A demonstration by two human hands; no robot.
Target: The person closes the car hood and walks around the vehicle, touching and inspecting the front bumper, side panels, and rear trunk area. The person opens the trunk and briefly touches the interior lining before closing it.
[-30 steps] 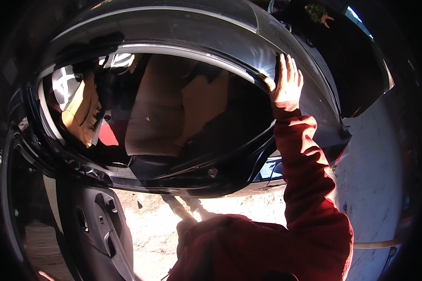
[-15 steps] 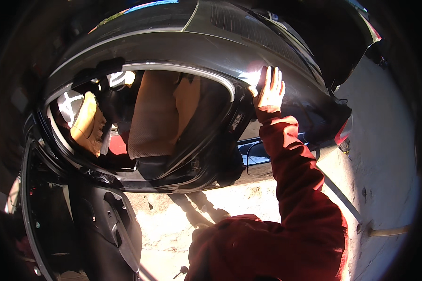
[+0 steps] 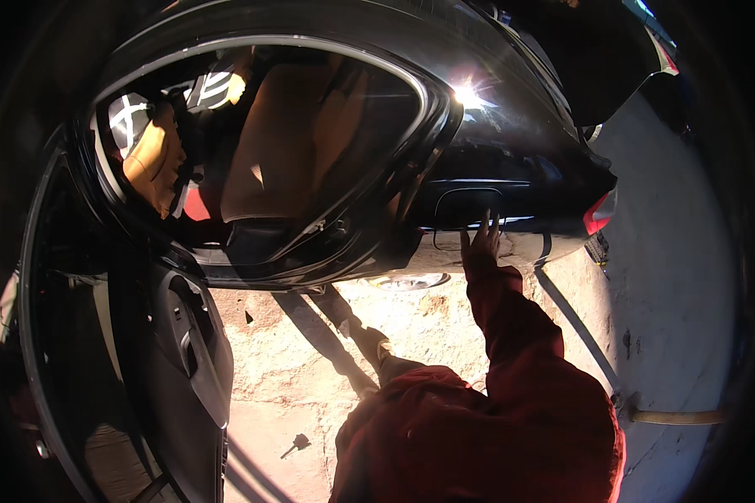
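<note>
My right hand (image 3: 481, 245), in a dark red sleeve, reaches to the side of a dark car (image 3: 554, 159). Its fingers are stretched out and point upward at the lower edge of the fuel flap (image 3: 471, 204), a rounded outline in the rear side panel. Whether the fingertips touch the panel I cannot tell. Nothing shows in that hand. My left hand is out of view. Left of the flap is the open rear doorway, where a brown seat (image 3: 268, 159) and a tan cover (image 3: 153, 163) show.
An open car door (image 3: 176, 352) stands out at the left. The raised boot lid (image 3: 596, 59) is at the upper right, above a red tail light (image 3: 597, 214). A wheel (image 3: 407, 281) shows below the car. A light-coloured pole (image 3: 679, 417) lies at the right.
My right hand has come down from the car's upper rear panel to the fuel flap's lower edge. The view has shifted, so the car sits higher in it.
</note>
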